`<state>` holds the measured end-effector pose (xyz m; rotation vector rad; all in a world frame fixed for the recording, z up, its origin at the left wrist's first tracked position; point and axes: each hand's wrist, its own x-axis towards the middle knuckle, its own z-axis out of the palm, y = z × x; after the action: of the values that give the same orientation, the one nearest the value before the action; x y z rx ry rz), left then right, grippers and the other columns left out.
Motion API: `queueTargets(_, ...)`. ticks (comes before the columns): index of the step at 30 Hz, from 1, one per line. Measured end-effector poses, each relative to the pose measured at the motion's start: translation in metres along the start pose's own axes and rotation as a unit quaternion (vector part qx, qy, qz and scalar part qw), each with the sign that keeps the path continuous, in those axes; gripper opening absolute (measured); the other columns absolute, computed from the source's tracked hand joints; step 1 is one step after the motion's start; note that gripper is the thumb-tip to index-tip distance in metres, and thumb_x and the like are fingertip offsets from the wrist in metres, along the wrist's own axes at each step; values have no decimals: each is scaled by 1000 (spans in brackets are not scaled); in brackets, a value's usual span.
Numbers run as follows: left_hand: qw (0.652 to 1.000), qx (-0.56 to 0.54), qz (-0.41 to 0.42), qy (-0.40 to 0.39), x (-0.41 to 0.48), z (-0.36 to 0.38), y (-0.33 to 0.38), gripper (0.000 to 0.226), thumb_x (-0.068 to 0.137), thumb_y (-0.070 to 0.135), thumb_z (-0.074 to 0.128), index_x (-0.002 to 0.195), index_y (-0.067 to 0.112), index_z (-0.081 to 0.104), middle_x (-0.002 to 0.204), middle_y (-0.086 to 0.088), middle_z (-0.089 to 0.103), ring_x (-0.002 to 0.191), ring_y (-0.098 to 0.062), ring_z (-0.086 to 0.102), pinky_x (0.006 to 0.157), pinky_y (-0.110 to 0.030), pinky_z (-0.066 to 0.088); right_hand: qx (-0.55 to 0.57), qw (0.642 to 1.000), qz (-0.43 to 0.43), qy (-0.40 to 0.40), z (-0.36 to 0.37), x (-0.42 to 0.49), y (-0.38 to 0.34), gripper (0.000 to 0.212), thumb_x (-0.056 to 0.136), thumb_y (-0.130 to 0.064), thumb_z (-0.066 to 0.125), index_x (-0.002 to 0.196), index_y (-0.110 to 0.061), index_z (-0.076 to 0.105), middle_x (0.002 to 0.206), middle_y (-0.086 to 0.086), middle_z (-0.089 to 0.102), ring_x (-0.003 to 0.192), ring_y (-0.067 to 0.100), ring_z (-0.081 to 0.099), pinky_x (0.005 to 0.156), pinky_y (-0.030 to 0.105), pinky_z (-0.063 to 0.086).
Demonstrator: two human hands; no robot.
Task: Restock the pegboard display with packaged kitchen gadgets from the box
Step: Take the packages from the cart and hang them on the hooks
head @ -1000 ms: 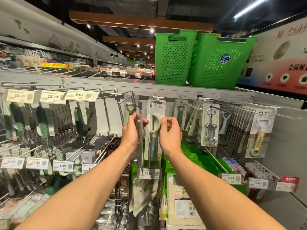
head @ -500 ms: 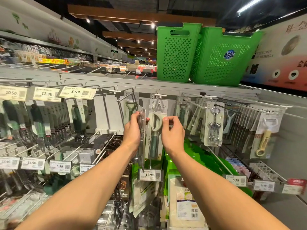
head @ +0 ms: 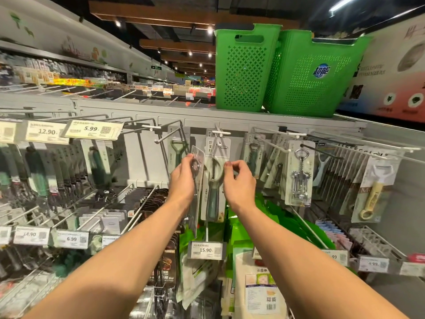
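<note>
One carded gadget pack (head: 200, 155), turned edge-on, is gripped by the left hand (head: 184, 178) just left of the hanging peeler pack (head: 215, 192). The right hand (head: 240, 180) pinches that peeler pack's right edge. Two green baskets (head: 243, 72) stand above it.

"Where can you get a hand in?"

"Left of the peeler pack (head: 215, 180). The back panel (head: 142, 164) there is bare. Mind the hook (head: 169, 134) up-left of the pack, since its end sticks out toward you. The flat pack (head: 198, 180) in your left hand (head: 184, 178) stands edge-on just left of it, so that gap is narrow."

"And to its right?"

"Crowded. Your right hand (head: 239, 180) pinches its right edge, and beyond it packs hang close together up to the corkscrew pack (head: 299, 173). Above it, the shelf (head: 161, 111) carrying green baskets (head: 243, 72) closes the way. Below it, a price tag (head: 205, 249) juts out."
</note>
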<state>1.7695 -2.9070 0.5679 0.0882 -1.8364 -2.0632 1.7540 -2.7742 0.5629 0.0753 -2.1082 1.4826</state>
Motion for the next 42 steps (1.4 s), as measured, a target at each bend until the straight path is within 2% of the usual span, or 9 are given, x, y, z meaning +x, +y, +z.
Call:
queueTargets(10, 999, -21, -8, -30, 27, 8, -14, 48, 111, 50, 37, 105, 17, 72, 85, -1, 69, 76, -17, 58, 91, -40, 41, 49, 999, 3, -5, 5, 12, 4, 15, 106, -34, 55, 104, -21, 64, 91, -11, 68, 83, 3, 62, 66, 16, 42)
queueTargets(14, 1000, -7, -11, -24, 38, 9, -18, 48, 108, 54, 39, 109, 19, 72, 84, 1, 70, 81, -19, 62, 92, -41, 44, 74, 997, 19, -10, 11, 22, 6, 10, 105, -29, 56, 104, -22, 63, 92, -12, 66, 80, -2, 59, 62, 9, 39)
queueTargets(16, 1000, 4, -14, -21, 45, 12, -20, 43, 103, 63, 40, 113, 35, 70, 104, 2, 74, 103, -20, 67, 105, -47, 46, 83, 996, 35, -3, 17, 30, 9, 7, 104, -27, 58, 102, -23, 63, 93, -10, 66, 78, -2, 58, 60, 8, 37)
queueTargets(20, 999, 9, -22, -24, 63, 18, -19, 24, 107, 57, 40, 113, 49, 62, 114, 22, 60, 112, -3, 56, 114, -49, 41, 106, 992, 62, 5, 36, 53, 19, 4, 102, -23, 62, 98, -23, 64, 92, -8, 64, 77, 3, 59, 61, 12, 43)
queueTargets(24, 999, -8, -44, -27, 86, 21, -28, 69, 80, 82, 50, 126, 32, 68, 120, -3, 74, 120, -27, 66, 113, -58, 44, 99, 992, 74, 2, 52, 80, 27, 8, 102, -22, 61, 94, -21, 61, 90, -8, 61, 84, 13, 60, 74, 25, 48)
queueTargets(28, 999, 16, -26, -30, 113, 25, -33, 55, 105, 58, 41, 114, 15, 73, 108, -18, 76, 98, -30, 68, 98, -44, 50, 119, 987, 112, 1, 70, 100, 34, 16, 101, -16, 61, 87, -25, 61, 88, -4, 63, 84, 18, 62, 86, 41, 57)
queueTargets(33, 998, 19, -10, -63, 140, 30, -42, 57, 105, 61, 37, 111, 17, 73, 96, -13, 67, 85, -23, 60, 89, -47, 51, 96, 991, 95, 12, 80, 121, 44, 13, 102, -18, 59, 89, -21, 57, 79, -9, 56, 72, 8, 53, 72, 29, 44)
queueTargets(38, 998, 19, -3, -58, 157, 36, -47, 33, 113, 39, 40, 102, 29, 69, 100, 10, 72, 90, 3, 66, 85, -16, 50, 101, 987, 123, 32, 86, 132, 45, 23, 103, -20, 59, 81, -28, 55, 83, -5, 60, 74, 11, 60, 62, 21, 46)
queueTargets(42, 1000, 0, 1, -13, 151, 36, -42, 33, 111, 36, 49, 110, 14, 74, 108, -5, 77, 105, -16, 70, 102, -34, 52, 59, 988, 126, 64, 87, 127, 43, 6, 102, -35, 58, 101, -30, 57, 91, -3, 63, 79, 17, 64, 69, 30, 54)
